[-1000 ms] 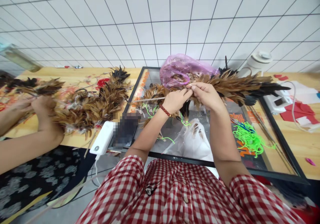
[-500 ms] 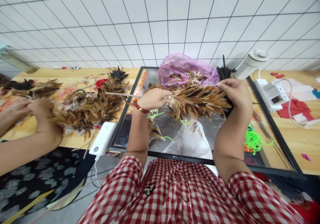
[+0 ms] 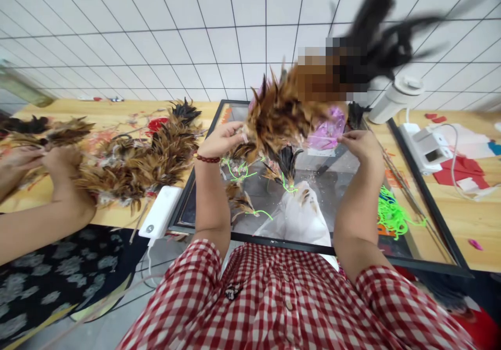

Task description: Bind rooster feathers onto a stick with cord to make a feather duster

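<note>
My left hand is closed at the lower end of a feather duster. Its brown feathers rise up and to the right and finish in a blurred black tuft; part of it is pixelated. My right hand has thumb and forefinger pinched together beside a pink plastic bag; what they hold, if anything, is too fine to make out. Below the duster, on the framed glass board, lie a small bunch of black feathers with green string, brown feathers and a white plastic bag.
At left, another person's hands work by a long feathered piece. A white power bank lies at the board's left edge. Right of me are green string, a white bottle, a power strip and red cloth.
The duster has swung from lying level between my hands to slanting up and right, its black tip raised. The black feather bunch on the board has come into view. My right hand stays low.
</note>
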Motion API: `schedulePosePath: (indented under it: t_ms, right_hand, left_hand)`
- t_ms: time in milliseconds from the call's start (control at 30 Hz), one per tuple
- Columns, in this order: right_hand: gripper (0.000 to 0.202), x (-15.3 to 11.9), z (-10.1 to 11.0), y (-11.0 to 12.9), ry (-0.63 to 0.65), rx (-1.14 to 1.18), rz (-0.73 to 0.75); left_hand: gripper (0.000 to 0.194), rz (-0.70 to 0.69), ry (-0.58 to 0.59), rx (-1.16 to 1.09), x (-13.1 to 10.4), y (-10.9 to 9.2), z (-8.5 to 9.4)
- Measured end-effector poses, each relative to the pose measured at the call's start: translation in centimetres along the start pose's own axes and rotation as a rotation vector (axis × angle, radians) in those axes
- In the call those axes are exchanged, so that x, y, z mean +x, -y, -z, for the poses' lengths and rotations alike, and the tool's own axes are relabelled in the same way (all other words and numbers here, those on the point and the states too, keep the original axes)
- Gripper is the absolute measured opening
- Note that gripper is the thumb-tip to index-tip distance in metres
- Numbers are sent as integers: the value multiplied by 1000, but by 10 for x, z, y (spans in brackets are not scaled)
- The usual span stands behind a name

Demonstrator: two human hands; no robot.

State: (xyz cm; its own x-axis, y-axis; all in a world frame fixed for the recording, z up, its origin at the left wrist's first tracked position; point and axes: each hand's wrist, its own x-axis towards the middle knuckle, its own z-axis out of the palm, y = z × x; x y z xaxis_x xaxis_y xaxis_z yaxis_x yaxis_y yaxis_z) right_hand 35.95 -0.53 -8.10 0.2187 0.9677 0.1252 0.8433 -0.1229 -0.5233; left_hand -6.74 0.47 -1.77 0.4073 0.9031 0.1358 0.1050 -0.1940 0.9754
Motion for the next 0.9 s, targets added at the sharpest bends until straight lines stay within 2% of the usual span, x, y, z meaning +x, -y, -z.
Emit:
schedulePosePath:
  t_ms: [100, 200, 267, 333, 467, 533, 600, 667, 700, 800, 900]
  right_hand:
    - [27, -1, -4, 10, 46, -84, -141]
    - [25, 0, -7, 17, 143, -179, -200]
    - [26, 0, -10, 23, 170, -217, -172]
    - [30, -1, -14, 35, 137, -140, -57]
    - [40, -12, -36, 83, 83, 413, 241]
    - [56, -22, -54, 113, 119, 716, 324]
    - [68, -34, -71, 137, 224, 914, 328]
    - [66, -42, -83, 151, 314, 985, 274]
    - [62, -44, -87, 154, 314, 988, 245]
    - [52, -41, -87, 152, 170, 954, 215]
    - [43, -34, -82, 145, 68, 929, 213]
  left_hand:
    - [31, 44, -233, -249, 13, 3, -20]
    - [37, 154, -300, -479, 24, 2, -38]
    - [39, 236, -298, -602, 29, 1, -46]
    - [38, 298, -289, -695, 31, -1, -53]
    - [36, 345, -226, -830, 31, -2, -67]
    - [37, 369, -173, -881, 31, -2, -74]
    - [37, 403, -133, -913, 32, -1, -81]
    - [39, 433, -128, -925, 33, 0, -86]
    - [39, 441, -135, -928, 34, 0, -87]
    - [40, 467, -139, -946, 34, -1, -87]
    - [32, 492, -130, -960, 34, -3, -83]
